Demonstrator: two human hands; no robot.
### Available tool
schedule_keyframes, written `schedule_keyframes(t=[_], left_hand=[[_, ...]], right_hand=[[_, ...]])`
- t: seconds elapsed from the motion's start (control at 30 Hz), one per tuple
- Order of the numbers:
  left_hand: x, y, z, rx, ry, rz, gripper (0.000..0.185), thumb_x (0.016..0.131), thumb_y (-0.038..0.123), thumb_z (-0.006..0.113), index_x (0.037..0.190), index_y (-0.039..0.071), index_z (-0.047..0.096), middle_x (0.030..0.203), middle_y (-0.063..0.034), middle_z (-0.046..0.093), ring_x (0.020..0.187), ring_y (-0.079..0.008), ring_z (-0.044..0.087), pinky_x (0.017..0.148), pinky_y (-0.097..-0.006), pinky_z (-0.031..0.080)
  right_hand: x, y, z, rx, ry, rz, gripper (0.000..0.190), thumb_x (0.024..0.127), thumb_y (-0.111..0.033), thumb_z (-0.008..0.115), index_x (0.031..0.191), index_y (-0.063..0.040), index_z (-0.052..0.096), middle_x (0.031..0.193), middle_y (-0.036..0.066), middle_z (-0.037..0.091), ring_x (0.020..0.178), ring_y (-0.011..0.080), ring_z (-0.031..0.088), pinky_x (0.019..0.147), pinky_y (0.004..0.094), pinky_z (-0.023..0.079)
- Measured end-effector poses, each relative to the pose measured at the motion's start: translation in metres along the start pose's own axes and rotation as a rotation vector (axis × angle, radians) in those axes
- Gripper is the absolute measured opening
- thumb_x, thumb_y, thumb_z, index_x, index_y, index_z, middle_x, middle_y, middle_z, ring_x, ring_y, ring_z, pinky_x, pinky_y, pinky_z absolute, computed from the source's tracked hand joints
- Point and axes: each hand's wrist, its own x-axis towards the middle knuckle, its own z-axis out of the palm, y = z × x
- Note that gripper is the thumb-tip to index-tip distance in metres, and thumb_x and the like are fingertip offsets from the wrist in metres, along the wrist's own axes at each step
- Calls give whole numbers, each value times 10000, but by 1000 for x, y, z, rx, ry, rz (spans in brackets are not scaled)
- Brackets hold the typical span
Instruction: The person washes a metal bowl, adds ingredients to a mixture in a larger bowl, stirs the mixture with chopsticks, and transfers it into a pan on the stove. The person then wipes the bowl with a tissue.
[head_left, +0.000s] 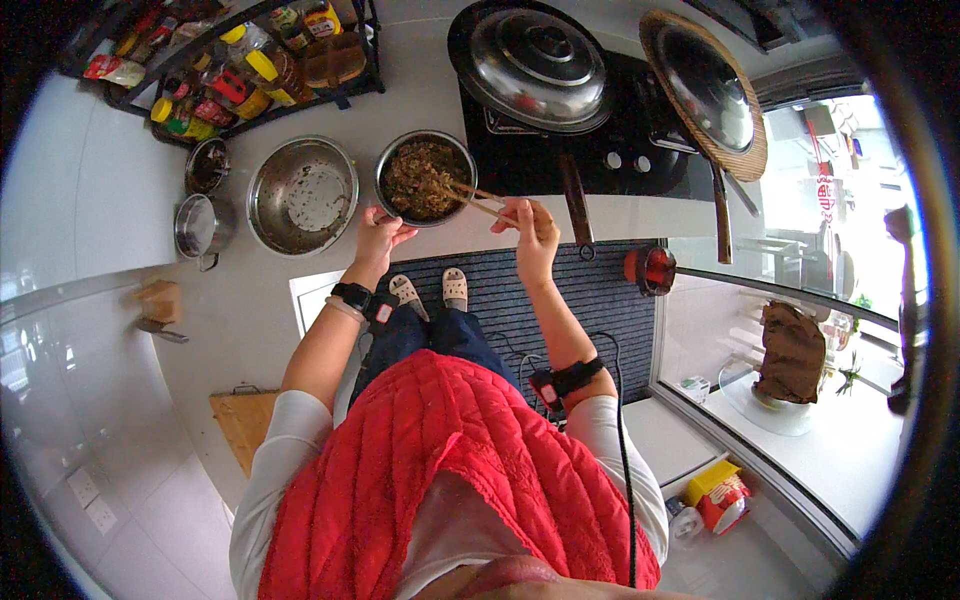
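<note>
A metal bowl of brown minced filling sits near the counter's front edge, left of the stove. My left hand grips its near rim. In my right hand is a pair of wooden chopsticks, their tips in the filling. A larger steel basin with food residue stands to the left of the bowl. Farther left are a small dark bowl with dark contents and a small metal pot.
A lidded wok stands on the black gas stove; its handle juts over the front edge. Right of it is a second pan with a lid and a woven rim. A rack of bottles stands behind. A wooden board lies at lower left.
</note>
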Motion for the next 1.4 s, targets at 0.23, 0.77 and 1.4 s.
schedule_keyframes(t=[0.23,0.77,1.4], left_hand=[[-5,6,5,44,-22,10,360,878,-36,582,1173,18,382,1008,-170,584,855,-321,663,860,-497,575],[-19,10,4,48,-18,-2,306,904,36,606,1124,18,395,982,-160,595,902,-346,681,849,-464,576],[-40,6,-1,291,-264,-214,360,894,107,671,1138,48,414,1096,-178,654,816,-287,699,738,-358,586]], right_hand=[[6,59,22,-945,-498,-694,318,856,-68,603,1171,-21,611,1093,101,614,992,265,608,811,350,549],[-33,-19,18,-861,-479,-703,234,838,-50,666,1070,-29,640,1001,104,632,887,258,650,693,343,567],[4,102,13,58,96,48,553,840,-105,739,1311,6,472,1116,121,633,720,137,633,683,284,531]])
